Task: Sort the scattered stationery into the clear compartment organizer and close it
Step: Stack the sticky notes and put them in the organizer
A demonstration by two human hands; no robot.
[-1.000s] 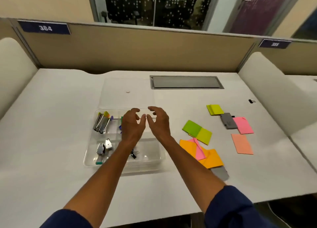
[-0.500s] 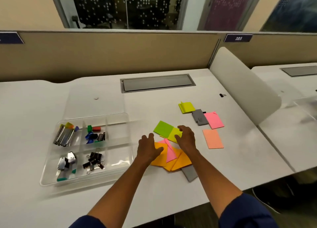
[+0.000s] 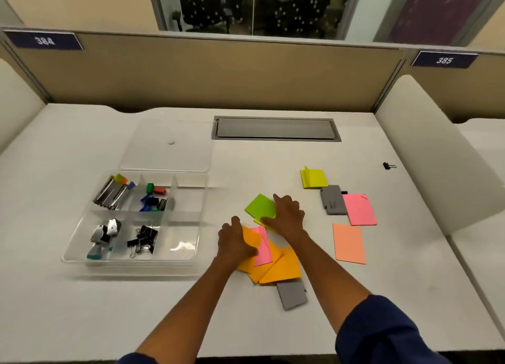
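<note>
- Orange paper is where the trouble sits, head view: the left hand (image 3: pixel 235 240) lies flat, fingers spread, pressing on the loose orange sticky notes (image 3: pixel 276 265), with a pink note (image 3: pixel 263 247) wedged in among them. Nothing is pinched yet, as far as I can tell.
- The right hand (image 3: pixel 288 216) is also palm-down and spread, covering the edge of the green note (image 3: pixel 261 206) and a yellow-green one under it.
- Risk, imo: these are thin overlapping sheets, so scooping them together could curl or crease them, or drag only the top ones and leave some behind. Sliding could also shove the grey pad (image 3: pixel 291 295) just below the pile toward the desk edge.
- Easy to forget: one black binder clip (image 3: pixel 388 166) sits well apart, far right.
- The clear organizer (image 3: pixel 82 243) sits left of the hands, open, lid (image 3: pixel 169 155) flat behind it. Four compartments hold clips and small bits, the two right-hand ones look empty.
- More notes lie right of the hands: yellow pad (image 3: pixel 314 178), another grey piece (image 3: pixel 332 201), pink sheet (image 3: pixel 359 210), salmon sheet (image 3: pixel 349 243).
</note>
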